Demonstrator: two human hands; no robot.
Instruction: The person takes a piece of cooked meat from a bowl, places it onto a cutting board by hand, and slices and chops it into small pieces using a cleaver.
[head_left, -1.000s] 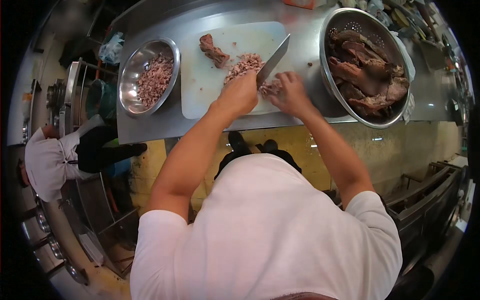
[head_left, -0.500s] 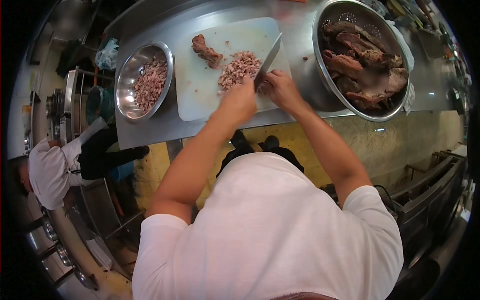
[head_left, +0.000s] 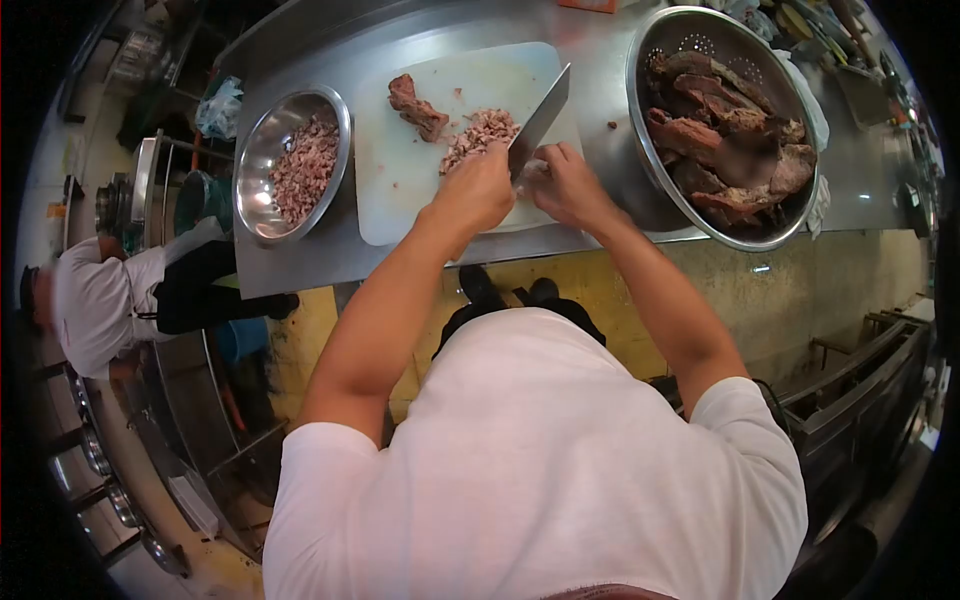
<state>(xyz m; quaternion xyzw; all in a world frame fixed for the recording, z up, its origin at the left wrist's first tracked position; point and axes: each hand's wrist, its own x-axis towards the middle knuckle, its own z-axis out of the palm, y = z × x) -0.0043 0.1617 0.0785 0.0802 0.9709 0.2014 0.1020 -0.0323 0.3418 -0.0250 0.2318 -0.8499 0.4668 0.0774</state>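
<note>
Head view: left hand [head_left: 480, 190] clenches broad steel knife [head_left: 543, 115], diced pink meat [head_left: 485, 131] alongside. Right hand [head_left: 572, 188] curls at white plastic board [head_left: 395, 212]'s near-right corner, pinch unclear.

1. Co-worker [head_left: 105, 305], far L; white top, dark trousers;
2. Plastic bag [head_left: 220, 108], L; green bin [head_left: 192, 205] nr it;
3. Blue tub [head_left: 243, 340] nr co-worker's legs;
4. Orange box [head_left: 588, 5], top edge, part cut off;
5. Yellow floor [head_left: 635, 280]; metal frame [head_left: 850, 375], R

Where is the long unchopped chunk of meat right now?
In the head view, the meat chunk lies on the far left part of the cutting board, between the metal bowl and the chopped meat.
</note>
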